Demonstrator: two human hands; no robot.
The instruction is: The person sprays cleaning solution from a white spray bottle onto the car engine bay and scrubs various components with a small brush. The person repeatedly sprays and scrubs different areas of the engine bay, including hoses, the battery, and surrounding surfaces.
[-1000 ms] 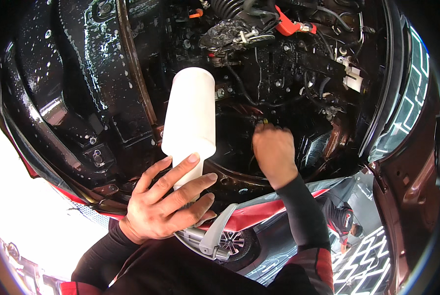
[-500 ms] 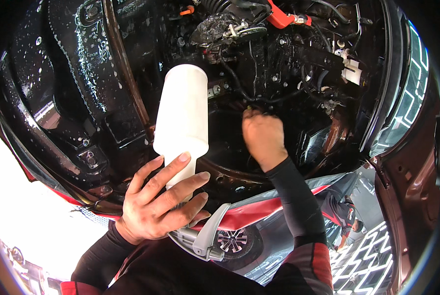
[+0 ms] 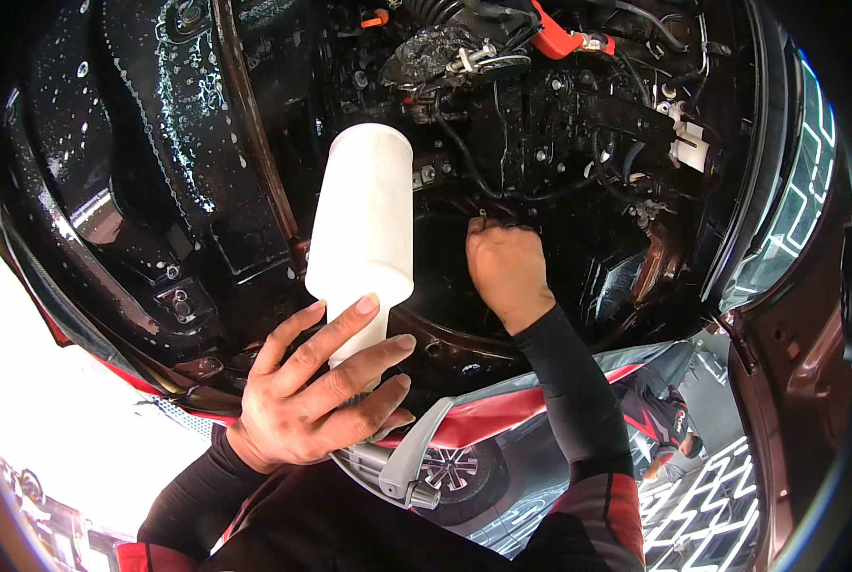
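Observation:
My left hand (image 3: 326,391) is closed round the narrow neck of a spray gun with a white cylindrical bottle (image 3: 364,210). The bottle points away from me, and the gun's grey handle and lever (image 3: 412,458) stick out below my fingers, toward my chest. Further right, my right hand (image 3: 508,270) is a fist over a dark recess in the vehicle's body. Its fingertips face away from me, near a dark cable (image 3: 540,194). Whatever they grip, if anything, is hidden or too small to name.
Wet, foam-spotted black panels (image 3: 73,162) fill the left. A red plastic part (image 3: 555,33), hoses and a white connector (image 3: 690,148) lie at the far side. A red-and-grey cover (image 3: 493,415) drapes the near edge. Another person (image 3: 664,419) is beyond it at lower right.
The view has shifted a little, so the vehicle and the white bottle sit slightly further right. My right fist has moved slightly left against the recess; my left hand keeps its grip.

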